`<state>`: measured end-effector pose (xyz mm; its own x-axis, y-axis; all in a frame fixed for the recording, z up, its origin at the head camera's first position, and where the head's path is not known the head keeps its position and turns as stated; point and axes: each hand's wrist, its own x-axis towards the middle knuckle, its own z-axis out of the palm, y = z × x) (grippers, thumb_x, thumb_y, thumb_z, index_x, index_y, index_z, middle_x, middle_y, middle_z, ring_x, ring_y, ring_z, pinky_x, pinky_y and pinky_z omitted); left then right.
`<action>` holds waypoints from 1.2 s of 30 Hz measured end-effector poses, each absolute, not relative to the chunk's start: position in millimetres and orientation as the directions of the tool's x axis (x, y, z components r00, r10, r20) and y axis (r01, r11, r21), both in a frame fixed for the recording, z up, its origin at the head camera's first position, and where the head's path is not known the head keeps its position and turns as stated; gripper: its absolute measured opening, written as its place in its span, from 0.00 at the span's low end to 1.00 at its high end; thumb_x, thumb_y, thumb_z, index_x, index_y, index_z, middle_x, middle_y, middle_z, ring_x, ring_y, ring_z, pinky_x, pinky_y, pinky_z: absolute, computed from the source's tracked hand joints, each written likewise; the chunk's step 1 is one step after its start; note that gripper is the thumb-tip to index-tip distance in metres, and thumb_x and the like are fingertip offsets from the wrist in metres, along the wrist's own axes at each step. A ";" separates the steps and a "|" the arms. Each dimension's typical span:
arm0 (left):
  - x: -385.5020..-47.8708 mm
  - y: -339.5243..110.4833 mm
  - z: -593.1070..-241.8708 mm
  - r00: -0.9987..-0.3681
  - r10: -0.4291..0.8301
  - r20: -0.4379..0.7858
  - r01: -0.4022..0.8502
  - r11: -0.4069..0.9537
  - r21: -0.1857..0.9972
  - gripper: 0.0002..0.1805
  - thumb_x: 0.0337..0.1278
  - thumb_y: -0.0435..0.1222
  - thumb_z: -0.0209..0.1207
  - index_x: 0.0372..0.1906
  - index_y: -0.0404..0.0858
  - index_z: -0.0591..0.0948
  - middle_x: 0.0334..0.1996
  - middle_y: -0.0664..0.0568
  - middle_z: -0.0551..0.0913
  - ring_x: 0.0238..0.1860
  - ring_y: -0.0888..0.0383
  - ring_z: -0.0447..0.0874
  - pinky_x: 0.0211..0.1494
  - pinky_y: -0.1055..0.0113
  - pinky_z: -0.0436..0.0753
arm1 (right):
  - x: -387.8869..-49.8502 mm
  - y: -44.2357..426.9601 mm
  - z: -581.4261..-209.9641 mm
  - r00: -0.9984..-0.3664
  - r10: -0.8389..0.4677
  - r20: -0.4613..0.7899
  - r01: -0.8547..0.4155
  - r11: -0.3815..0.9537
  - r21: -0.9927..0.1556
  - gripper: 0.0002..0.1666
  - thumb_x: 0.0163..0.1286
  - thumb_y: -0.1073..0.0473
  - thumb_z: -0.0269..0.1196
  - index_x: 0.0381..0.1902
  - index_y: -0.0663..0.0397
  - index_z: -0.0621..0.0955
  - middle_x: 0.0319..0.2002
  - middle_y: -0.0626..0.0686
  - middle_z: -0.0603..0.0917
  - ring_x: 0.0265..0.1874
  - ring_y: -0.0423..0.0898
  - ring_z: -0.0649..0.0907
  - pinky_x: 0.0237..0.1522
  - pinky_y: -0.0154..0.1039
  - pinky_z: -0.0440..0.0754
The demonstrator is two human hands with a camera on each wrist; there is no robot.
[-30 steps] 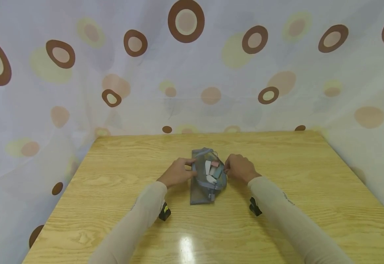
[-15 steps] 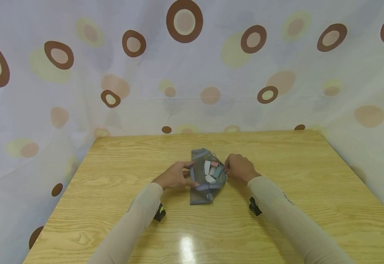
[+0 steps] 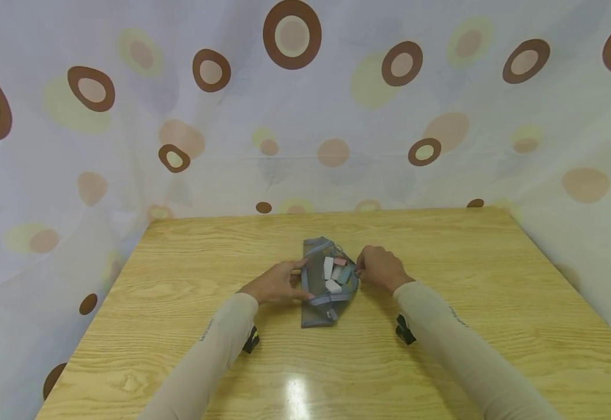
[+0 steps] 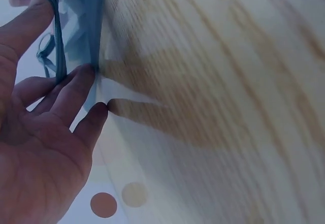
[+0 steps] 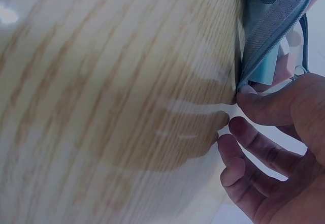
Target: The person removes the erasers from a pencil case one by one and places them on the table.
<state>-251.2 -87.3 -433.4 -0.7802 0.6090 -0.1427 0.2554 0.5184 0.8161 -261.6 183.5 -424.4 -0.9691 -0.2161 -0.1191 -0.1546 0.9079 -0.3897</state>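
Observation:
A grey mesh zip pouch [image 3: 316, 315] lies on the table with its mouth spread wide. Inside it are several small blocks, among them a white block [image 3: 328, 268], a pink block [image 3: 340, 261] and a teal block [image 3: 344, 275]. My left hand [image 3: 273, 283] holds the left rim, thumb and forefinger set well apart along it. On the opposite side, my right hand [image 3: 382, 268] pinches the rim at the zip [image 5: 282, 33]; its other fingers are loosely bent beside the pouch. A thin cord loop [image 3: 337, 251] hangs at the far end.
The wooden table [image 3: 206, 245] stretches around the pouch on all sides. A white cloth [image 3: 305, 128] with brown and beige spots hangs behind it and along both sides. Dark wrist devices sit under both sleeves.
My left hand has shifted slightly nearer and to the left, its thumb sliding along the rim away from the forefinger. The mouth spreads wider. My right hand stays in place.

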 end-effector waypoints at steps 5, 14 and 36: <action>-251.5 -91.1 -431.2 -0.766 0.625 -0.153 0.273 0.530 0.803 0.52 0.58 0.36 0.72 0.79 0.29 0.53 0.77 0.37 0.58 0.73 0.41 0.65 0.73 0.54 0.69 | -261.8 181.5 -424.0 -0.967 -0.230 -0.108 -0.173 0.907 -0.384 0.07 0.65 0.66 0.69 0.28 0.52 0.90 0.30 0.48 0.87 0.26 0.46 0.77 0.30 0.46 0.81; -250.0 -98.6 -427.6 -0.748 0.637 -0.187 0.236 0.519 0.822 0.51 0.60 0.34 0.71 0.79 0.29 0.52 0.78 0.36 0.56 0.74 0.40 0.63 0.73 0.54 0.68 | -260.7 176.1 -422.8 -0.966 -0.239 -0.095 -0.186 0.905 -0.384 0.07 0.65 0.65 0.69 0.28 0.52 0.89 0.31 0.48 0.88 0.26 0.47 0.78 0.31 0.47 0.81; -251.3 -92.0 -425.4 -0.769 0.602 -0.215 0.212 0.557 0.803 0.52 0.57 0.36 0.72 0.79 0.31 0.54 0.76 0.38 0.62 0.72 0.41 0.67 0.72 0.52 0.70 | -261.4 182.5 -416.7 -0.947 -0.312 -0.074 -0.255 0.873 -0.415 0.07 0.64 0.66 0.68 0.38 0.60 0.91 0.40 0.56 0.90 0.41 0.56 0.88 0.44 0.55 0.86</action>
